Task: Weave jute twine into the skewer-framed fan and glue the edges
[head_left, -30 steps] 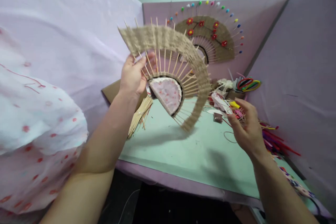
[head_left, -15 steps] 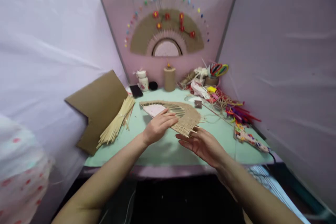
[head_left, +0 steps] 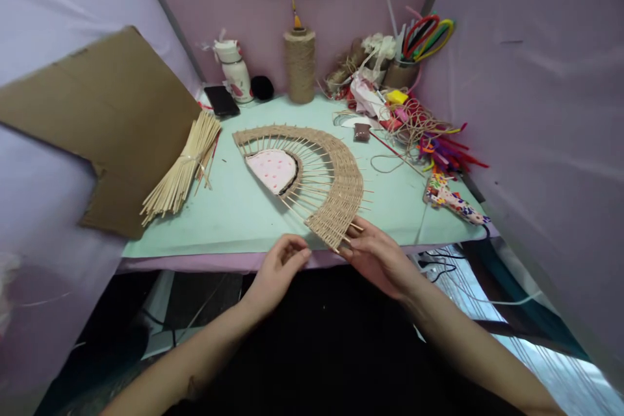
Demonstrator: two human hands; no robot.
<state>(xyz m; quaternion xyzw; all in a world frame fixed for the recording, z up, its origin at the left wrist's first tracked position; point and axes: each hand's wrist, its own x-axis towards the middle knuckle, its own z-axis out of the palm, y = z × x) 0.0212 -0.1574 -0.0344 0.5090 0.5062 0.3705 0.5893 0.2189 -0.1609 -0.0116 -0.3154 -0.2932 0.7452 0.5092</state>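
From far away, I saw 2 bare hands at the near edge of a pale green table (head_left: 234,214). The right hand (head_left: 380,257) pinched the near corner of a woven fan (head_left: 348,172), with its thumb on the top side and its fingers by the stick ends. The fan was over the middle of the table, but I couldn't tell if all of it touched down. Its pink-dotted half circle (head_left: 273,169) faced up. The left hand (head_left: 280,266) was loosely bent, with a gap by the thumb and nothing I could see in it, near the fan but not touching. To the left, I saw a bundle of sticks (head_left: 182,169) beside brown cardboard (head_left: 121,97). A big twine spool (head_left: 299,68) stood upright at the back, and messy strings (head_left: 419,120) lay to the right.
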